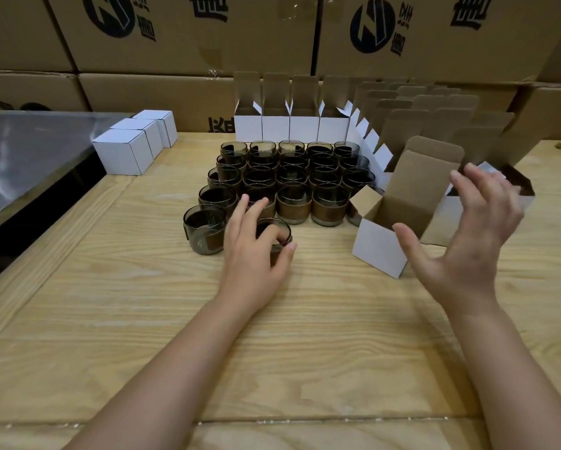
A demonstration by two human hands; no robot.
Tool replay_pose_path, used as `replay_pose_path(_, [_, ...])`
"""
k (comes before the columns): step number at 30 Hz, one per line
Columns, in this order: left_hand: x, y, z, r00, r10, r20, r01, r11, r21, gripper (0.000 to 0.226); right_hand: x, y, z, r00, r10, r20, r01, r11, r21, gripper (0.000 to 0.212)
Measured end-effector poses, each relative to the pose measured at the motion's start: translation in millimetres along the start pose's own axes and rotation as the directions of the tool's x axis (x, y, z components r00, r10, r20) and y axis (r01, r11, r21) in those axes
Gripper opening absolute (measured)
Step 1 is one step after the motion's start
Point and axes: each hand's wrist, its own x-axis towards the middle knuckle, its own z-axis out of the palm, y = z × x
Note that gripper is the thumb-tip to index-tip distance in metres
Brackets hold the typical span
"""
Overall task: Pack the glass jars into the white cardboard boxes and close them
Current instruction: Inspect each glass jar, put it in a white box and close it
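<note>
Two bare hands work over a pale wooden table [305, 336] with a strong grain. Near the centre of the frame our left hand [249, 251] pinches one jar [267, 227] by its rim, with a finger hooked inside and the thumb outside. The jar stands on the table in front of the packed jars [292, 180]. Right of centre, our right hand [474, 235] hovers with its fingers spread, holding nothing, just beside the open box [378, 251]. We cannot tell whether the thumb touches the box.

We judge the rim pinch a risk: smooth glass could slip or swing when lifted and knock the neighbour jar [202, 228] just to its left. The open box is light and sits at an angle, so it could slide or tip if the jar catches a side flap while nothing steadies it.

The jars are short, round cylinders of smoky dark glass, each with a brown band around the lower wall. The box is thin card, matt white outside and brown inside, with its lid flap standing up. Three closed boxes [120, 151] sit as plain white cubes at the upper left.
</note>
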Motion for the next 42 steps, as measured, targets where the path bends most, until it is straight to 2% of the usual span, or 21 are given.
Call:
replay_pose_path(2, [-0.1,0.1,0.8,0.996,-0.037,0.084,0.044,0.995,-0.085,0.02,-2.9,-17.7,4.7,0.986,-0.125,-0.111,0.129,0.991,0.034,0.043])
replay_pose_path(4, [-0.6,-0.5,0.1,0.984,-0.075,0.16,0.102,0.981,-0.166,0.04,-8.6,-38.3,11.9,0.98,-0.169,-0.107,0.183,0.974,0.137,0.027])
replay_pose_path(6, [-0.4,-1.6,-0.9,0.97,-0.124,0.208,0.173,0.956,-0.236,0.065,-16.3,-53.1,20.5,0.989,-0.15,0.014,0.139,0.945,0.295,0.023])
replay_pose_path(8, [1.8,-3.9,-1.6,0.956,-0.201,0.214,0.261,0.916,-0.306,0.086,-23.1,-63.1,28.4,0.962,-0.064,0.264,-0.045,0.921,0.386,0.029])
replay_pose_path(9, [3.1,-4.7,-2.1,0.946,-0.24,0.22,0.305,0.89,-0.339,0.092,-26.4,-66.0,32.9,0.906,0.005,0.424,-0.182,0.908,0.378,0.035])
replay_pose_path(11, [4.7,-6.2,-1.5,0.929,-0.279,0.243,0.356,0.855,-0.378,0.099,-32.4,-67.4,42.4,0.711,0.092,0.697,-0.406,0.863,0.3,0.058])
replay_pose_path(12, [5.2,-7.1,-0.5,0.922,-0.292,0.256,0.375,0.839,-0.394,0.102,-34.5,-66.7,46.3,0.631,0.096,0.769,-0.457,0.848,0.269,0.069])
replay_pose_path(13, [5.4,-7.9,0.3,0.914,-0.303,0.27,0.395,0.817,-0.419,0.105,-35.9,-65.8,49.5,0.589,0.081,0.804,-0.472,0.842,0.26,0.08])
replay_pose_path(14, [5.4,-8.5,0.7,0.908,-0.311,0.282,0.411,0.79,-0.455,0.107,-36.5,-64.9,52.0,0.576,0.059,0.815,-0.474,0.837,0.275,0.087])
replay_pose_path(17, [5.3,-8.1,0.4,0.902,-0.309,0.302,0.43,0.717,-0.549,0.106,-37.5,-63.7,55.1,0.604,0.026,0.796,-0.48,0.809,0.338,0.099])
replay_pose_path(21, [3.4,-0.7,-1.1,0.915,-0.264,0.305,0.4,0.685,-0.609,0.083,-36.9,-62.2,54.3,0.717,0.082,0.692,-0.486,0.771,0.411,0.093])
replay_pose_path(24, [2.9,3.7,-4.2,0.922,-0.221,0.318,0.376,0.704,-0.603,0.072,-35.2,-62.9,52.2,0.721,0.105,0.685,-0.515,0.742,0.428,0.084])
replay_pose_path(27, [3.3,3.0,-4.9,0.911,-0.183,0.371,0.395,0.65,-0.649,0.068,-32.8,-65.9,49.6,0.731,0.119,0.672,-0.527,0.725,0.444,0.079])
replay_pose_path(29, [2.4,3.5,-3.9,0.9,-0.15,0.409,0.401,0.65,-0.645,0.062,-30.9,-67.7,46.8,0.742,0.106,0.662,-0.509,0.731,0.454,0.075])
replay_pose_path(31, [1.8,3.7,-3.0,0.908,-0.131,0.399,0.379,0.662,-0.646,0.056,-30.1,-67.7,44.6,0.721,0.069,0.69,-0.539,0.681,0.496,0.076])
replay_pose_path(33, [1.9,2.9,-2.8,0.922,-0.119,0.37,0.351,0.661,-0.663,0.059,-29.6,-67.5,42.5,0.667,0.02,0.745,-0.649,0.506,0.568,0.077])
replay_pose_path(35, [2.2,3.6,-3.3,0.933,-0.092,0.347,0.317,0.667,-0.674,0.063,-28.6,-65.7,41.7,0.619,0.037,0.784,-0.753,0.313,0.579,0.077])
replay_pose_path(36, [2.2,4.8,-3.6,0.937,-0.078,0.339,0.3,0.676,-0.673,0.065,-28.0,-65.6,42.1,0.609,0.055,0.791,-0.771,0.276,0.574,0.074])
replay_pose_path(39, [0.7,6.2,-3.0,0.948,-0.038,0.315,0.245,0.719,-0.651,0.068,-26.9,-69.9,44.0,0.615,0.104,0.781,-0.758,0.35,0.55,0.059])
replay_pose_path(42, [-1.2,5.4,-1.8,0.951,-0.003,0.308,0.201,0.764,-0.613,0.073,-28.0,-70.5,45.3,0.597,0.17,0.784,-0.779,0.355,0.517,0.051])
